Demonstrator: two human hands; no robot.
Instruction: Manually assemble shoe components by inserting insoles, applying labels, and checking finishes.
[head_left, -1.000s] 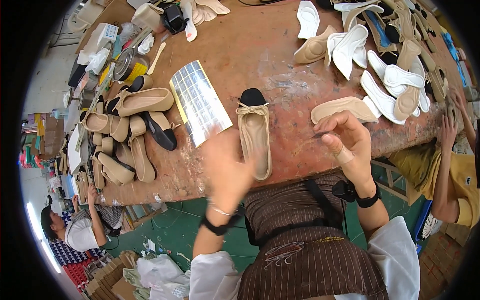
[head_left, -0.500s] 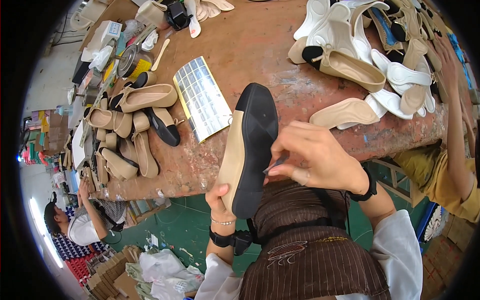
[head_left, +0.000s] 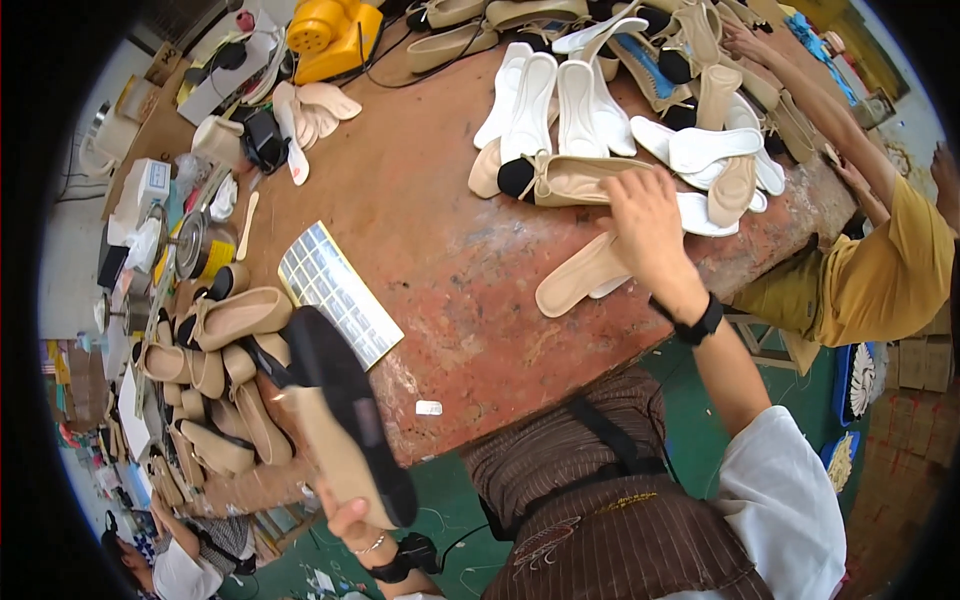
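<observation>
My left hand (head_left: pixel 350 525), low on the left, is closed around the heel end of a beige shoe (head_left: pixel 335 450) with a black toe. Its black sole faces up and right, and the shoe is slightly blurred. On the far side of the table, my right hand (head_left: pixel 650 225) has its fingers bent over the heel of a beige ballet flat (head_left: pixel 575 180) with a black toe and a bow. The thumb is hidden there. Beneath that wrist lies a beige insole (head_left: pixel 580 275), partly covered. A sheet of silver stickers (head_left: pixel 340 295) lies beside the raised shoe.
Finished beige flats (head_left: pixel 240 318) are heaped at the table's left. White insoles (head_left: pixel 577 105) and more shoes fill the back right, where a co-worker's arm (head_left: pixel 815 105) reaches in. A metal can (head_left: pixel 205 245), a yellow machine (head_left: pixel 335 38) and a small white label (head_left: pixel 428 408) are also on the table.
My right hand has left the sole of the raised shoe and gone to the ballet flat at the back. My left hand has lowered the shoe leftward. The view has shifted right.
</observation>
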